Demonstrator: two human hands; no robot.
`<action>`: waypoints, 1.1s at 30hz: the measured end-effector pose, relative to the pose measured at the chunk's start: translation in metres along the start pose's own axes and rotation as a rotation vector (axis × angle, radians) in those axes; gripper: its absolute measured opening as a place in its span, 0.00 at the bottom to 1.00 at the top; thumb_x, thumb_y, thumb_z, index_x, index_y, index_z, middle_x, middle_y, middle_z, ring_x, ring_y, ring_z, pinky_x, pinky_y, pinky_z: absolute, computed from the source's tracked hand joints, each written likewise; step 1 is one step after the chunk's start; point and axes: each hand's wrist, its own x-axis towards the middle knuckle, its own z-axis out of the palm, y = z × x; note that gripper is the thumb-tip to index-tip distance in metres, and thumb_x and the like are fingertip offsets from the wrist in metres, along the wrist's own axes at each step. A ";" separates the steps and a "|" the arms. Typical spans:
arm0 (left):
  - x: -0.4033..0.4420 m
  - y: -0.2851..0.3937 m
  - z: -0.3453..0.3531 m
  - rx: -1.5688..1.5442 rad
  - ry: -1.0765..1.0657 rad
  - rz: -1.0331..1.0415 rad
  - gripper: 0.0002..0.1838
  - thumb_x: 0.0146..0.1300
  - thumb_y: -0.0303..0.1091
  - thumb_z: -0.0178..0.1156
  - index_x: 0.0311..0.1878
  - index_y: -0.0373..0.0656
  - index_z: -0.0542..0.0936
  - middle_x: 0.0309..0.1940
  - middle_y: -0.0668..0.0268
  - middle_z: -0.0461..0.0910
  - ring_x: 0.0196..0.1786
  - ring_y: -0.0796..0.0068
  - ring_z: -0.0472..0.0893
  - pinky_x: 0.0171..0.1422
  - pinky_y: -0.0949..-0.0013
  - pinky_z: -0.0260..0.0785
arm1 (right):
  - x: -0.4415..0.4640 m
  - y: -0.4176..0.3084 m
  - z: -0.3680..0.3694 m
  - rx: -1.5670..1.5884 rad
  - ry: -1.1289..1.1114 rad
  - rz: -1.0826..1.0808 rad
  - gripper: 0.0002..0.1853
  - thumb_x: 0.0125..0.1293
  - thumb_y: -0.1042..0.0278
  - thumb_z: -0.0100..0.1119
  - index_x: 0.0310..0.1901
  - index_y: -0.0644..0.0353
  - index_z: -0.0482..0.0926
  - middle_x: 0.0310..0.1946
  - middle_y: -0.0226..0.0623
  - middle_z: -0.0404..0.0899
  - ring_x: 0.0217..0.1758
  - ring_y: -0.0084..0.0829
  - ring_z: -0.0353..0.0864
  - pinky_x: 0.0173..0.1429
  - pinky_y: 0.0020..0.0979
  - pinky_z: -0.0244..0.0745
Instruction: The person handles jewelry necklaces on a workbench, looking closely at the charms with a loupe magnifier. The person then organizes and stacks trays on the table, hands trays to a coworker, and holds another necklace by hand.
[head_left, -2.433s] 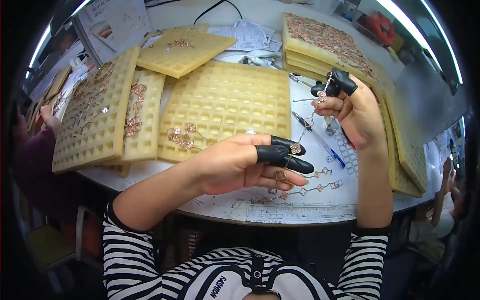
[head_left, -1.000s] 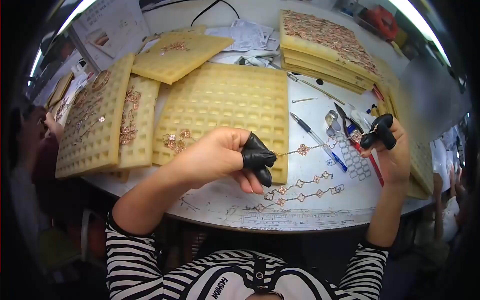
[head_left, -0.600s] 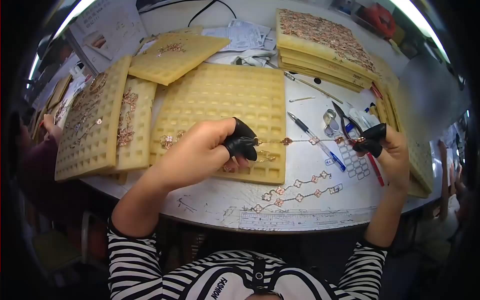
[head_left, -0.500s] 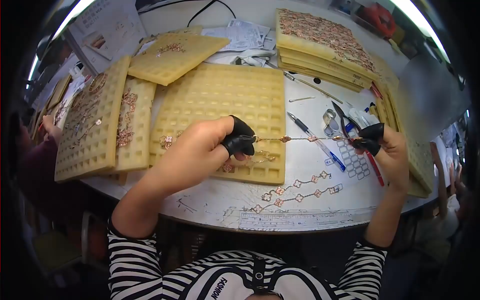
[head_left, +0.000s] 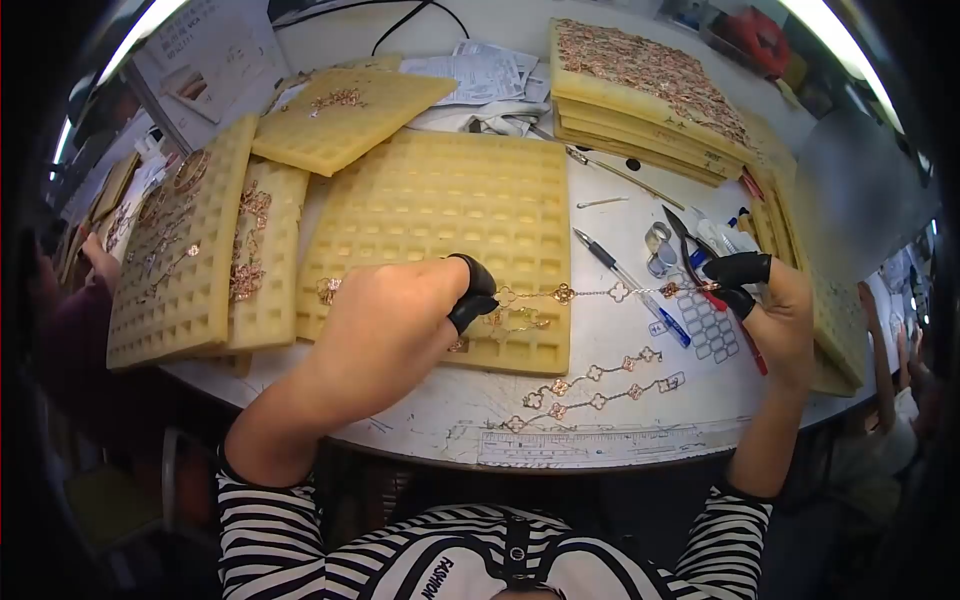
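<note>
A chain with clover-shaped links [head_left: 619, 293] is stretched sideways between my hands. My left hand [head_left: 400, 315], black covers on thumb and finger, pinches its left end above the yellow gridded tray [head_left: 450, 190]. My right hand [head_left: 770, 305], with similar black covers, pinches the other end near the red-handled pliers [head_left: 690, 245]. More clover pieces lie on the tray below my left fingers, partly hidden by them. Two clover chains [head_left: 597, 401] lie on the white table below the held one. A blue pen [head_left: 632, 286] passes beneath the held chain.
A transparent ruler [head_left: 580, 448] lies along the table's front edge. Yellow trays with jewellery [head_left: 185, 250] lean at the left; another stack [head_left: 650, 120] stands at the back right. Papers [head_left: 480, 75] lie behind. A co-worker's hand [head_left: 100, 262] shows at the far left.
My hands have moved apart from their raised, open pose, pulling the chain level. Both now pinch it; my left hand has shifted left over the tray, and my right hand is lower.
</note>
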 end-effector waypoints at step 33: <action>0.003 0.000 0.001 -0.081 0.038 -0.047 0.03 0.52 0.29 0.58 0.28 0.41 0.75 0.20 0.58 0.74 0.24 0.57 0.75 0.26 0.62 0.65 | -0.003 -0.002 -0.012 0.022 -0.019 -0.116 0.05 0.45 0.80 0.62 0.27 0.68 0.78 0.26 0.38 0.79 0.30 0.26 0.79 0.36 0.24 0.71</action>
